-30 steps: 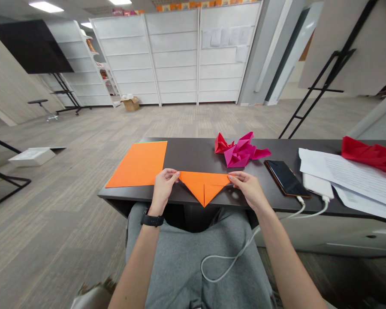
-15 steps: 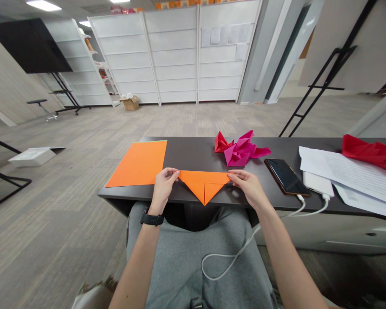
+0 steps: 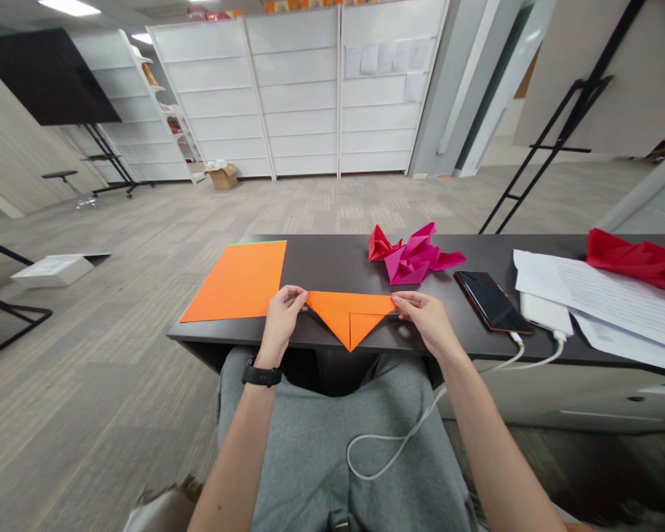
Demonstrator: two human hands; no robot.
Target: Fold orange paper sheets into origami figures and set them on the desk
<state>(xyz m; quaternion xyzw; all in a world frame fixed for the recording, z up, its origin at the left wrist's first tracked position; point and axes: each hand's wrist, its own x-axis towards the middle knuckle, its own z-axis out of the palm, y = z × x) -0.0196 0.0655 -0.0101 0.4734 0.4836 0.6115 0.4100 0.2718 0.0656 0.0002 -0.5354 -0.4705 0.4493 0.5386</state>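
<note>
A folded orange paper triangle [image 3: 349,314] lies at the near edge of the dark table [image 3: 332,262], its point toward me. My left hand [image 3: 281,319] pinches its left corner with curled fingers. My right hand [image 3: 428,319] pinches the right corner the same way. A black watch sits on my left wrist. A flat stack of orange sheets [image 3: 236,281] lies just left of my left hand.
Folded red and magenta paper shapes [image 3: 413,255] sit behind the triangle. A black phone [image 3: 490,301] on a white cable, a white power bank [image 3: 544,312], printed sheets [image 3: 604,295] and red paper [image 3: 637,262] lie at the right. Black stands rise at the right and left.
Both hands keep their pinch on the triangle's corners. The view has drifted slightly; nothing else has moved.
</note>
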